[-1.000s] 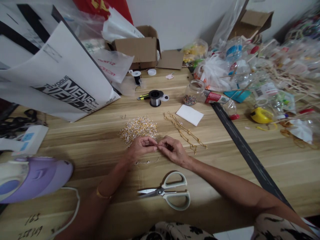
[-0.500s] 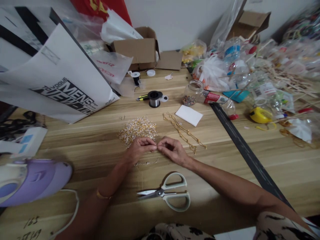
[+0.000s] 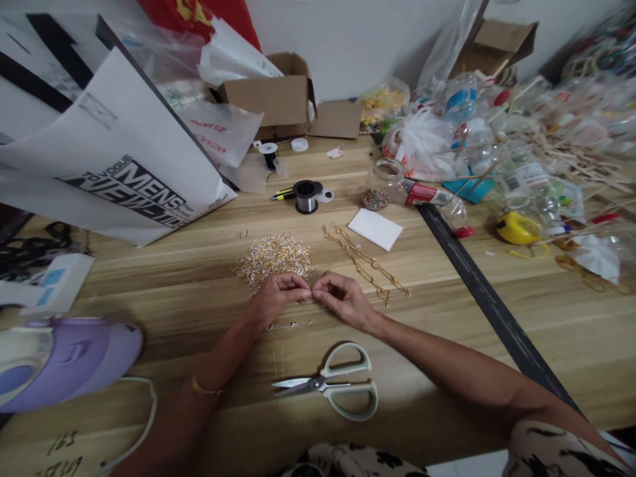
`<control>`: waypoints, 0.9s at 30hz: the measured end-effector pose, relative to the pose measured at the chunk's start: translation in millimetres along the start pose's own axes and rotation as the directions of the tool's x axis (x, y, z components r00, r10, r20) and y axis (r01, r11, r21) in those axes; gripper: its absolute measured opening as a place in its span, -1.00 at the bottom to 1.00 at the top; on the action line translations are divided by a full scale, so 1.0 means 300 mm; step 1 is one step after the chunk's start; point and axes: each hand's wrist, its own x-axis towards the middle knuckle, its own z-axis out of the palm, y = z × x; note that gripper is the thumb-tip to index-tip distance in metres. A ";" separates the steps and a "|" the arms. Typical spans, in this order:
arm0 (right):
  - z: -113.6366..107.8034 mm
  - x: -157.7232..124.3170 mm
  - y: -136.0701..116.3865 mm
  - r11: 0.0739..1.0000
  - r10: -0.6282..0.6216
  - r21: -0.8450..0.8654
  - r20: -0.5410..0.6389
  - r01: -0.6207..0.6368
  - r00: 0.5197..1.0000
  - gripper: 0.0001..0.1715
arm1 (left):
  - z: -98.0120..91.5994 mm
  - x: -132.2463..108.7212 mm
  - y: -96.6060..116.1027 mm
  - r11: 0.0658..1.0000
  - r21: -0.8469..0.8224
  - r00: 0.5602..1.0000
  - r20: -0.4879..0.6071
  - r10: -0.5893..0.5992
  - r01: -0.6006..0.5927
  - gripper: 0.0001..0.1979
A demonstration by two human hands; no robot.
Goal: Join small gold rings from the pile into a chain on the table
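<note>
My left hand (image 3: 283, 295) and my right hand (image 3: 344, 299) meet fingertip to fingertip over the table, both in a pinch. Whatever sits between the fingertips is too small to make out. Just behind my left hand lies a pile of small gold and silver jewelry pieces (image 3: 273, 257). A short silver chain (image 3: 293, 324) rests on the wood in front of the fingers. To the right of my right hand, gold chains (image 3: 365, 265) are laid out slantwise. Scissors (image 3: 328, 383) with pale handles lie nearer to me, blades pointing left and slightly apart.
Behind the pile stand a spool of wire (image 3: 307, 197), a yellow cutter knife (image 3: 283, 194) and a jar with beads (image 3: 382, 185). A white card (image 3: 375, 229) lies beside the chains. A paper bag (image 3: 124, 146) and a purple appliance (image 3: 89, 354) occupy the left; plastic bottles (image 3: 461, 99) clutter the right.
</note>
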 end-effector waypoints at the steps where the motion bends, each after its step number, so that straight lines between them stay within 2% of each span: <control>1: 0.000 0.000 0.000 1.000 -0.001 0.004 0.002 0.000 1.000 -0.81 | 0.001 -0.001 0.001 1.000 -0.002 1.000 -0.002 -0.001 0.001 -0.81; 13: 0.001 -0.006 -0.003 1.000 0.026 -0.013 -0.022 -0.027 0.999 -0.76 | 0.007 -0.005 0.016 0.998 -0.058 0.998 -0.064 -0.015 0.011 -0.81; 27: 0.000 -0.010 -0.011 0.994 -0.023 -0.106 -0.001 0.022 1.000 -0.81 | 0.008 -0.007 0.022 0.999 -0.034 0.999 -0.050 0.002 -0.004 -0.78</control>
